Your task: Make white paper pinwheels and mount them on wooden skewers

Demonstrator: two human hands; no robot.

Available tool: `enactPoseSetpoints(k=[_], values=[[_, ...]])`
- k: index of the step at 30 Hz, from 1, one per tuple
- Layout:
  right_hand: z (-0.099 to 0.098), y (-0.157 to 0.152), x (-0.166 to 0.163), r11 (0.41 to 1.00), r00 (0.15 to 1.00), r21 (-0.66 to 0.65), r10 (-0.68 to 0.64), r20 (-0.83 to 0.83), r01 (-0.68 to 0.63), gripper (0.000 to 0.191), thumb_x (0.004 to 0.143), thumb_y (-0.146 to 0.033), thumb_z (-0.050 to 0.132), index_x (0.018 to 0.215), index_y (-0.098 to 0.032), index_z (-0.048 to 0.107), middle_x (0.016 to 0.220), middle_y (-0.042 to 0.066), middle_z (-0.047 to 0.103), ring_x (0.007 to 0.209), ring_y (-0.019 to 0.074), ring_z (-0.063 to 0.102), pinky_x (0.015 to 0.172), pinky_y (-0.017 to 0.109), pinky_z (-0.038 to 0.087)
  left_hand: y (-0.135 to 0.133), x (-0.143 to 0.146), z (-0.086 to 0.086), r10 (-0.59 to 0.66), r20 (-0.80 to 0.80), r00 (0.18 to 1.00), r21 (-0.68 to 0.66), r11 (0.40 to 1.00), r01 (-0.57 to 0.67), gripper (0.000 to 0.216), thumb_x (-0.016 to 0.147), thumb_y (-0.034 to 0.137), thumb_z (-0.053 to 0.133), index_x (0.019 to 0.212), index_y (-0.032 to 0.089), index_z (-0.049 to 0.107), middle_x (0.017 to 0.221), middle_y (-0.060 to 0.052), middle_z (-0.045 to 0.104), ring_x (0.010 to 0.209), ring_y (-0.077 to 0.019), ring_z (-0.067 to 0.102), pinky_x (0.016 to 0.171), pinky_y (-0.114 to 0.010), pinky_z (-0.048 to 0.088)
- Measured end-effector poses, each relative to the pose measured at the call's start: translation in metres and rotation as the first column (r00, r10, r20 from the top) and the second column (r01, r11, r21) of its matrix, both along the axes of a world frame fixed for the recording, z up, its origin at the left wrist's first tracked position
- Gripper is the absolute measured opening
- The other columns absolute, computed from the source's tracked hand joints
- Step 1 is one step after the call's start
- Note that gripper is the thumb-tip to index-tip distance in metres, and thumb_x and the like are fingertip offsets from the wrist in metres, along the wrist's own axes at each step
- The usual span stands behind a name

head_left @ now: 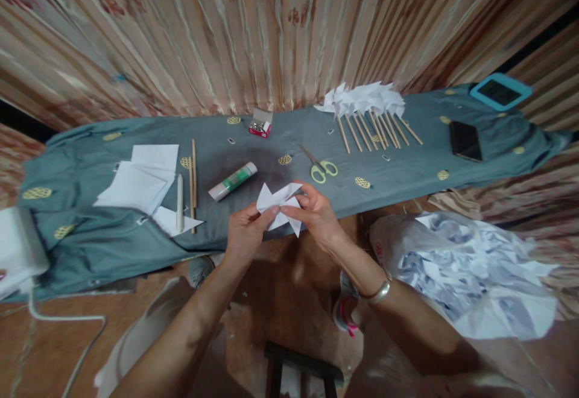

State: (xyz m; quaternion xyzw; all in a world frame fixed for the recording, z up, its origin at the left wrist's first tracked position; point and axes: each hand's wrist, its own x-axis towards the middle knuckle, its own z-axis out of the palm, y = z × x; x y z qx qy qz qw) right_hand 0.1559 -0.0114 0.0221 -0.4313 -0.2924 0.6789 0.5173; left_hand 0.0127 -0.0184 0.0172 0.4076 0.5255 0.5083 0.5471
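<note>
Both hands hold a white folded paper pinwheel (281,205) just above the near edge of a low table covered in grey-blue cloth (67,235). My left hand (246,232) pinches its lower left flap. From the right, my right hand (316,214) grips the pinwheel's centre with closed fingers. A silver bangle sits on the right wrist.
On the cloth lie a glue stick (232,181), green-handled scissors (320,167), a small red box of pins (261,124), a stack of white paper sheets (140,184) with wooden sticks (193,184), several finished pinwheels on sticks (368,111), a black phone (465,140) and a blue-cased tablet (500,91). A plastic bag of paper scraps (465,265) sits at right.
</note>
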Motion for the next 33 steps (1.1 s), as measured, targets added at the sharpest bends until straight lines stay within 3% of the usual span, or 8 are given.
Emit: enactPoseSetpoints(k=[17, 33], values=[[-0.0017, -0.0012, -0.0010, 1.000, 0.999, -0.006, 0.005, -0.034, -0.005, 0.069, 0.052, -0.021, 0.088, 0.109, -0.023, 0.049, 0.072, -0.008, 0.070, 0.061, 0.0116, 0.063, 0.065, 0.025, 0.052, -0.0009, -0.0019, -0.0026, 0.006, -0.050, 0.999, -0.022, 1.000, -0.007, 0.028, 0.061, 0.041, 0.080, 0.075, 0.016, 0.079, 0.067, 0.000, 0.069, 0.061, -0.0123, 0.052, 0.060, -0.024, 0.042], [-0.0022, -0.0005, -0.0018, 0.999, 1.000, -0.034, -0.016, 0.006, 0.016, 0.069, 0.048, -0.023, 0.088, 0.108, -0.023, 0.052, 0.070, -0.008, 0.070, 0.063, 0.0139, 0.065, 0.068, 0.028, 0.053, -0.0005, 0.0037, 0.0044, 0.042, 0.115, 0.992, -0.086, 0.996, -0.032, 0.036, 0.049, 0.039, 0.088, 0.074, 0.016, 0.077, 0.072, -0.002, 0.073, 0.061, -0.0131, 0.058, 0.062, -0.026, 0.047]])
